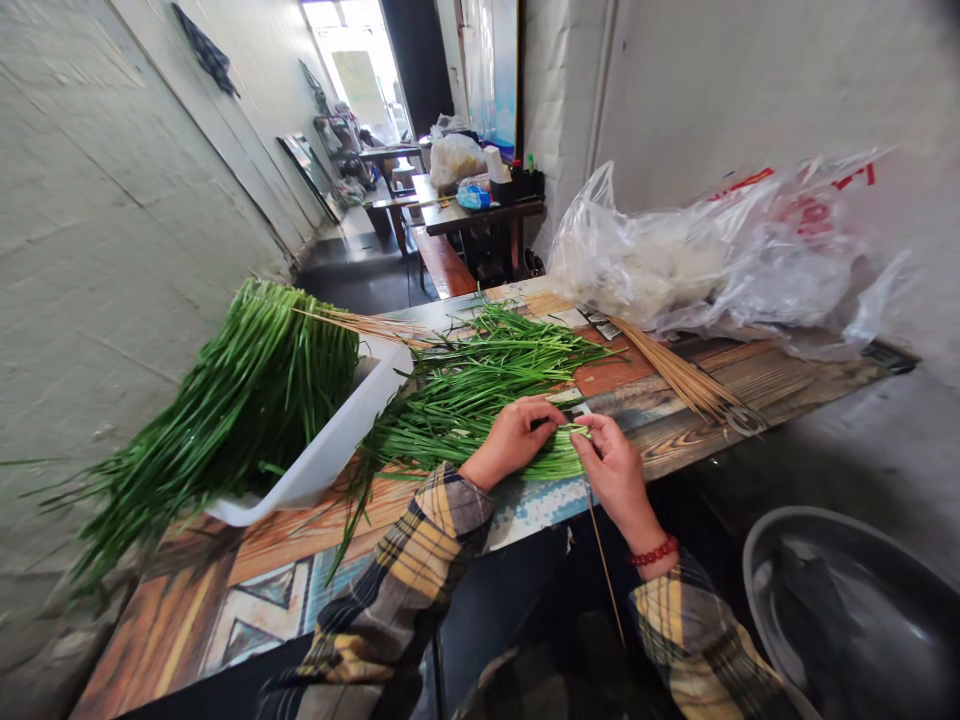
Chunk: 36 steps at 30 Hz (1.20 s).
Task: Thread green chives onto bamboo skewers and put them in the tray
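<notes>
A spread of green garlic chives (484, 385) lies across the wood-patterned table, their pale cut ends gathered between my two hands. With fingers pinched together, my left hand (517, 440) holds the chives near those ends. My right hand (613, 468) is closed too, its thumb and forefinger at the tips of the stalks. A thin bamboo skewer (602, 565) hangs down from its fingers past the table edge. Exactly how the skewer meets the stalks is hidden by my fingers. At the left, a tall pile of chives (274, 400) with skewers through it rests in a white plastic tray (330, 450).
Loose bamboo skewers (675, 375) lie on the table to the right. Behind them sit clear plastic bags (712, 265) against the wall. A grey basin (787, 560) stands low at the right. Farther back are another table (480, 212) and a bench (444, 262).
</notes>
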Each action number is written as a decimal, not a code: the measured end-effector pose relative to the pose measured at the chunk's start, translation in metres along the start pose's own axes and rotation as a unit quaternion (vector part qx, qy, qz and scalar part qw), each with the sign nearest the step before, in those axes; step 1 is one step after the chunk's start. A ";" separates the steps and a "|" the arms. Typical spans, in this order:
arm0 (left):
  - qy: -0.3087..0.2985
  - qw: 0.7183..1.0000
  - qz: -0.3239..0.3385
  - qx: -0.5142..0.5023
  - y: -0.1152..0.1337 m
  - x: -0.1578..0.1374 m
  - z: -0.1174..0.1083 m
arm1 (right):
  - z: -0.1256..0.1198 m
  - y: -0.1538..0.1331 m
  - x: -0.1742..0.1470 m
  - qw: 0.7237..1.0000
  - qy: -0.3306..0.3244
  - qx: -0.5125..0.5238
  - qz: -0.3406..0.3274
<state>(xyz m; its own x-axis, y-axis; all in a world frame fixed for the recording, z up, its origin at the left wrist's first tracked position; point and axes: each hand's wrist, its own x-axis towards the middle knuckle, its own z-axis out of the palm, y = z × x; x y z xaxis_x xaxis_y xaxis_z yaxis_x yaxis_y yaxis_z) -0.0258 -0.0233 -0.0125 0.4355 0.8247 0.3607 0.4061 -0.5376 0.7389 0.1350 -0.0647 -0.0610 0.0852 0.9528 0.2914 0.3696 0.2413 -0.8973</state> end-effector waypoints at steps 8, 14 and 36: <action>-0.027 0.999 0.026 0.016 -0.001 0.000 0.000 | 0.003 0.004 0.001 1.000 0.009 0.018 0.000; -0.021 0.999 -0.031 -0.008 0.001 -0.001 -0.006 | -0.005 -0.006 0.000 1.000 0.010 -0.006 -0.012; 0.002 0.976 -0.088 0.200 -0.022 0.010 0.008 | 0.002 -0.006 0.000 0.993 0.033 -0.108 -0.025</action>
<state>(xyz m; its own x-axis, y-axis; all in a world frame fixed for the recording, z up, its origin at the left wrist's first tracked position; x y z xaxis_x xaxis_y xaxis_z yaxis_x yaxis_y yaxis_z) -0.0242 -0.0047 -0.0298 0.3281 0.9109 0.2502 0.7555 -0.4120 0.5094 0.1311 -0.0660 -0.0566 0.1197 0.9244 0.3621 0.5647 0.2366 -0.7906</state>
